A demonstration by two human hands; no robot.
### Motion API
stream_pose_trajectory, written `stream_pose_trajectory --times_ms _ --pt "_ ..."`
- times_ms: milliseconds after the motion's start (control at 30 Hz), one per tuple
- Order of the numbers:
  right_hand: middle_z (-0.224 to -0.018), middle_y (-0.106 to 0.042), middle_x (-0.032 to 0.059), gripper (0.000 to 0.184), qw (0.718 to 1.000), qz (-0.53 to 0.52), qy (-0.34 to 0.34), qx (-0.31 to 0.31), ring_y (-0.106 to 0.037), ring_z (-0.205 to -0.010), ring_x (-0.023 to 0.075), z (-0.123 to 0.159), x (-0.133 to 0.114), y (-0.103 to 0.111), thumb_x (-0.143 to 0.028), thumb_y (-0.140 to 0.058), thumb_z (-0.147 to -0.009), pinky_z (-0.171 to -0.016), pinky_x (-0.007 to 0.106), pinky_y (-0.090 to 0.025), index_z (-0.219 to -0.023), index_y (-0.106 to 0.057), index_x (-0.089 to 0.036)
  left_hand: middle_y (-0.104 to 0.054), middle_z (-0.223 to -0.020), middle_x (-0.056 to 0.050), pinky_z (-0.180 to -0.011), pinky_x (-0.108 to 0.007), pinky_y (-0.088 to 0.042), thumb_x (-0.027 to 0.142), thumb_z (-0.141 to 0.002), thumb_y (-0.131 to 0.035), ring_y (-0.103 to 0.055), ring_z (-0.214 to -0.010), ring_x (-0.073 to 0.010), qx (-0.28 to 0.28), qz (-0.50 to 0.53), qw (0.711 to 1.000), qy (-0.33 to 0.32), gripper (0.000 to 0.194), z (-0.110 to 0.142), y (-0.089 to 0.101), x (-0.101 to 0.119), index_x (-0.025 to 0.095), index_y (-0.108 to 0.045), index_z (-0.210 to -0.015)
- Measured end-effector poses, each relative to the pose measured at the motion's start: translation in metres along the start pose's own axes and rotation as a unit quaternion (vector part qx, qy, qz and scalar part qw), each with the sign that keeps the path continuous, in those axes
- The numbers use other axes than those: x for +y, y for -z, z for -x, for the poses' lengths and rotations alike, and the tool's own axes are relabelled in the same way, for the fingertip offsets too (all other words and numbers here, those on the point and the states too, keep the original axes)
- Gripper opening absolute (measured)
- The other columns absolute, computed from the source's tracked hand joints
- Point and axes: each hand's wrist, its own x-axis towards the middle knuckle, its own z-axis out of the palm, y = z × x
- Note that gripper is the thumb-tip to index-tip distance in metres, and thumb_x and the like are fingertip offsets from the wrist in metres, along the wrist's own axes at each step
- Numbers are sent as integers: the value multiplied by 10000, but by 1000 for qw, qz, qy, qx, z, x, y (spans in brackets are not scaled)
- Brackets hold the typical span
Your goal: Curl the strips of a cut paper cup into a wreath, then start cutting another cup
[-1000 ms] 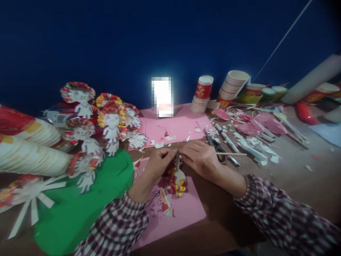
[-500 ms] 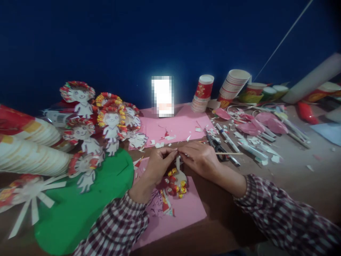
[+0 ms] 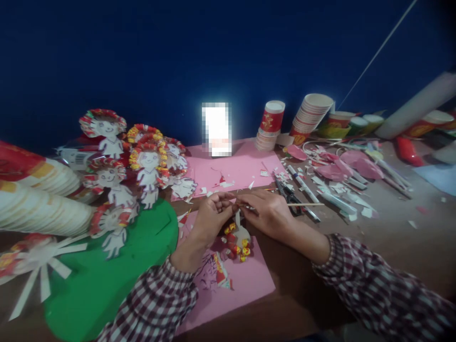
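Observation:
My left hand (image 3: 213,214) is closed in a pinch at the tip of a white paper strip (image 3: 237,217). Meeting it at the fingertips, my right hand (image 3: 267,210) is closed round a thin wooden stick (image 3: 306,204), whose far end sticks out to the right. The strip belongs to a cut paper cup (image 3: 243,234) with several strips curled into red and yellow rolls. It hangs just below my fingers, over a pink sheet (image 3: 249,280). My fingers hide where the stick and strip meet.
Paper figures with curled rims (image 3: 147,161) stand left, beside stacked paper cups (image 3: 42,209) and a green sheet (image 3: 107,285). A bright phone (image 3: 216,128) stands behind. Scissors (image 3: 290,197), markers (image 3: 302,184) and paper scraps lie right; more cup stacks (image 3: 313,116) stand at the back.
My left fingers have loosened and curled back slightly from the strip's tip. My right hand stays nearly in place with the stick, and the cup hangs as before.

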Motion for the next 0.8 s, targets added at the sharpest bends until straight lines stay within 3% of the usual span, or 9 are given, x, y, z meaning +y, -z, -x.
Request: stream_pose_trajectory --times_ms 233,467,633,800 --pt "-894 -687 38 211 1000 1 3 -12 -620 -867 164 0 0 1 -222 -471 -871 -783 280 -463 -943 -669 -203 -635 -665 29 -554 -200 -449 267 -651 -747 -590 -582 -94 -3 -22 1000 -18 411 1 1 0 163 -517 -975" --pt "-909 -684 48 204 999 -20 -7 -29 -613 -894 160 -3 -1 2 -193 -474 -869 -802 273 -463 -928 -669 -183 -645 -732 -12 -641 -235 -474 272 -662 -741 -624 -686 -120 -9 -25 1000 -4 379 0 2 -1 145 -549 -963" --pt "-923 -687 42 206 999 -35 -3 -21 -618 -905 163 -1 2 -1 -214 -489 -866 -807 282 -469 -958 -673 -196 -624 -671 19 -544 -204 -436 277 -668 -737 -574 -566 -87 -12 -25 1000 -13 390 2 0 2 151 -534 -977" --pt "-933 -697 43 209 998 -43 -12 -35 -626 -918 167 -2 2 1 -211 -495 -870 -817 287 -474 -964 -681 -195 -631 -687 12 -540 -201 -433 268 -673 -735 -573 -574 -88 -16 -25 1000 -11 393 2 0 2 151 -528 -985"
